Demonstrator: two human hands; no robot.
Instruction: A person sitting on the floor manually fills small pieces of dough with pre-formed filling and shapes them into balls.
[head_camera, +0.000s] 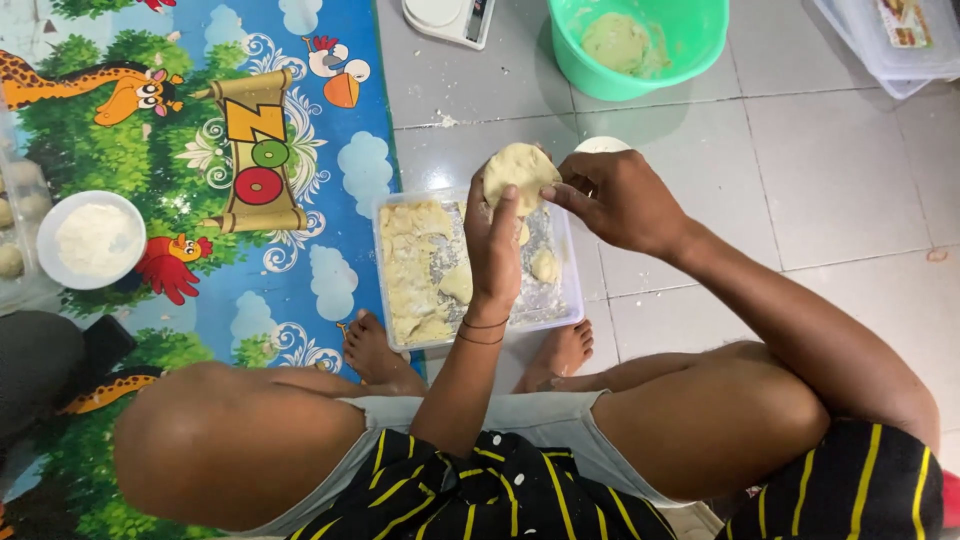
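Person seated cross-legged on the floor, head camera looking down over knees and bare feet.

Left hand raised above the tray, palm up, grip grasping a flat round of pale dough; the round rests on the fingers, thumb pressed on its lower edge. Thin dark bands at that wrist.

Right hand comes in from the right, fingertips pinched on the right rim of the same dough round. Grip clenched on the dough edge. Both hands touch the one piece, held in the air over the far end of the tray.

Under the hands: clear rectangular plastic tray on grey floor tiles, floured, with ragged pale dough pieces heaped along its left side and a few smaller lumps near the middle. Tray's left edge meets a bright children's play mat printed with animals.

Well apart, top of view: green plastic bowl with a mass of dough inside. Just left of it, the corner of a white kitchen scale. On the mat at left, a white bowl of flour. Top right corner, a clear lidded container, partly out of view.
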